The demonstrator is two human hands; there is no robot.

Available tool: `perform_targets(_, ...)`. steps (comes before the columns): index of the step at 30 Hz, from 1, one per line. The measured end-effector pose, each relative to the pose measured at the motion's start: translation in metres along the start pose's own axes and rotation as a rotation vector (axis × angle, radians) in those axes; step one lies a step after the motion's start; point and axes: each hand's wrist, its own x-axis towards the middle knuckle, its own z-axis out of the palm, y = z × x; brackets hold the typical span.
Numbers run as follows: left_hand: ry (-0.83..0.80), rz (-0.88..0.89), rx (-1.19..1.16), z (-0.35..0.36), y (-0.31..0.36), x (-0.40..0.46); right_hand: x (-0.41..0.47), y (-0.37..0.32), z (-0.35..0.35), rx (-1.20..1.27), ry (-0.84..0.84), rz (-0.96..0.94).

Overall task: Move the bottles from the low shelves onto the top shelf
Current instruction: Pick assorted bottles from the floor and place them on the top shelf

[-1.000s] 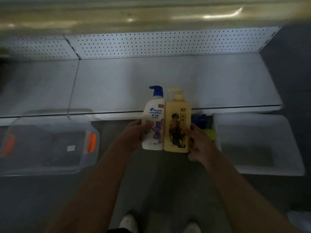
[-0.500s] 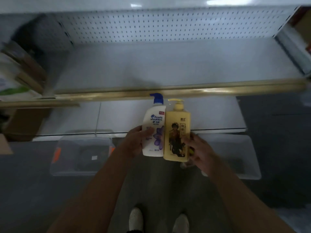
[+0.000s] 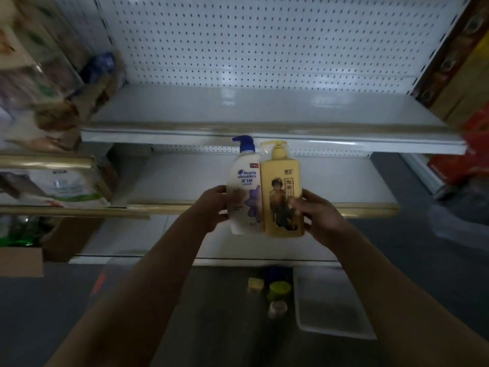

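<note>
Head & Shoulders pump bottle (image 3: 244, 189) gripped in left hand (image 3: 211, 210) and yellow pump bottle (image 3: 281, 192) in right hand (image 3: 321, 215), pressed side by side just below the top shelf (image 3: 264, 133) lip; best raised upright, bases clearing that lip before setting down.

Change over the last second. The white bottle (image 3: 244, 192) and yellow bottle (image 3: 283, 192), side by side in the left hand (image 3: 214, 209) and right hand (image 3: 316, 217), have risen from before the lowest shelf to just under the front lip of the upper shelf (image 3: 238, 112). The view has tilted upward: the pegboard (image 3: 264, 38) now fills the top, stocked side shelves have entered at both edges, though blurred, and small caps (image 3: 277, 290), apparently on the floor, have appeared beside the white bin (image 3: 330, 308).
</note>
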Motion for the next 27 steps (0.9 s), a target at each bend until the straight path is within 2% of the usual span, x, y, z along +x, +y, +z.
perform_targets(7, -0.004, 0.188, 0.053, 0.034, 0.1, -0.027, -0.013, -0.092, -0.014, 0.019, 0.041, -0.139)
perform_targets(14, 0.021, 0.293, -0.048, 0.071, 0.18, -0.051, -0.026, -0.176, -0.029, 0.035, 0.047, -0.27)
perform_targets(27, 0.049, 0.507, 0.037, 0.091, 0.303, -0.054, -0.016, -0.288, -0.045, -0.002, 0.025, -0.464)
